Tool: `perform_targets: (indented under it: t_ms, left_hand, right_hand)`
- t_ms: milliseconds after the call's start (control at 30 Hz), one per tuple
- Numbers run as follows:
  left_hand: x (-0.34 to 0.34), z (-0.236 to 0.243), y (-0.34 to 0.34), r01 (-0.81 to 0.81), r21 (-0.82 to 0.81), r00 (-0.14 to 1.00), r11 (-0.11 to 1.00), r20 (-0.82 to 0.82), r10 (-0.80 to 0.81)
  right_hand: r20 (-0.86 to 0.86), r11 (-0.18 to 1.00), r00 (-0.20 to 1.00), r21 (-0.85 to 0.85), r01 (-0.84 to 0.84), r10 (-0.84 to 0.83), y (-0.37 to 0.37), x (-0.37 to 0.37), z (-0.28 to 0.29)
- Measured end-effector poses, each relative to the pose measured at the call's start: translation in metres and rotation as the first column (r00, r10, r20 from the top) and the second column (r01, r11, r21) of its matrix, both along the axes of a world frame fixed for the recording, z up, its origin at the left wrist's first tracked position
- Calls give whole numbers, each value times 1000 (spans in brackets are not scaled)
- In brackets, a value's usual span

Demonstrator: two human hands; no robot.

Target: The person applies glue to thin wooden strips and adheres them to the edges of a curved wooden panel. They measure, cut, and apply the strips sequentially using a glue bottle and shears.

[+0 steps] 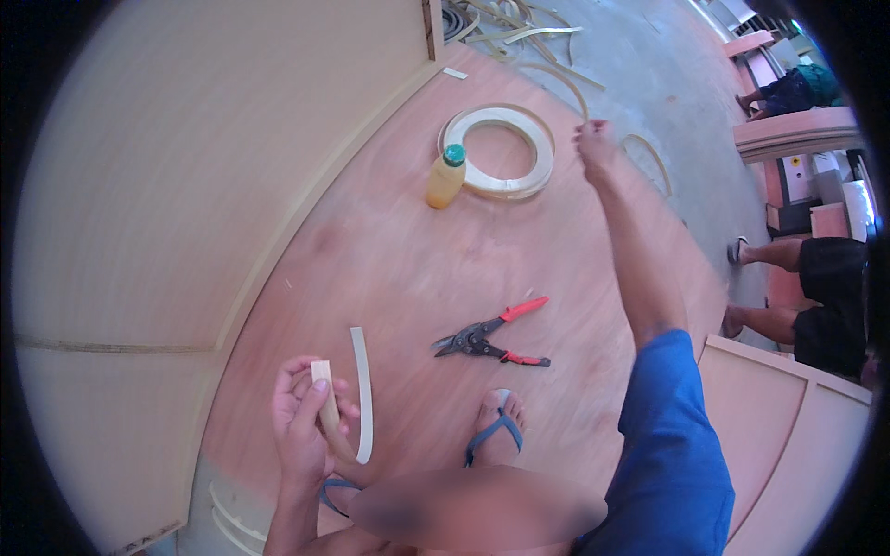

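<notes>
My left hand (311,408) is closed around a pale wood-coloured edging strip (322,385), its blunt end up between thumb and fingers. The strip bends at the bottom, and its other length (363,398) rises beside the hand. Stretched out to the far right, my right hand (596,150) is slightly blurred, its fingers curled where a thin, curved edging strip (573,85) meets them. Red-handled tin snips (477,339) lie on the reddish wooden board with jaws pointing left. Beyond them sits a flat coil of edging (539,169), just left of the right hand.
A bottle (445,181) with a green cap stands against the coil. At left a large wooden panel (185,167) rises beside the board (371,269). Loose strips (533,32) litter the far grey floor. Other people (830,287) are at the right; a sandalled foot (496,431) stands near me.
</notes>
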State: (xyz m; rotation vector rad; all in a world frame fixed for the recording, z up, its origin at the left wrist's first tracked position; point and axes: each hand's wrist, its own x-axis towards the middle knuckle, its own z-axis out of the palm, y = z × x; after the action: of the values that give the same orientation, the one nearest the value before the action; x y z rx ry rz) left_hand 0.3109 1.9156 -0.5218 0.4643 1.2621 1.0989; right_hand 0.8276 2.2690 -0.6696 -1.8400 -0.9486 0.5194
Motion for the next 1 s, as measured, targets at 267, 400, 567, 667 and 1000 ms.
perform_targets:
  t_ms: [267, 400, 567, 667, 1000]
  left_hand:
    - [20, -17, 30, -50, 25, 991, 998, 126, 47]
    - [32, -18, 51, -52, 34, 970, 998, 239, 42]
    - [31, -9, 69, -138, 137, 893, 981, 446, 63]
    - [15, -5, 70, -223, 169, 879, 960, 461, 123]
    - [-8, -11, 65, -276, 302, 916, 913, 369, 155]
  right_hand:
    - [-425, 807, 742, 530, -261, 519, -239, -49, 143]
    - [-183, 634, 614, 356, -686, 768, -328, -135, 143]
    - [-229, 593, 585, -37, -804, 778, -374, -200, 120]
    - [-226, 601, 595, -49, -798, 771, -384, -216, 98]
    - [-185, 585, 622, -219, -781, 761, -380, -221, 76]
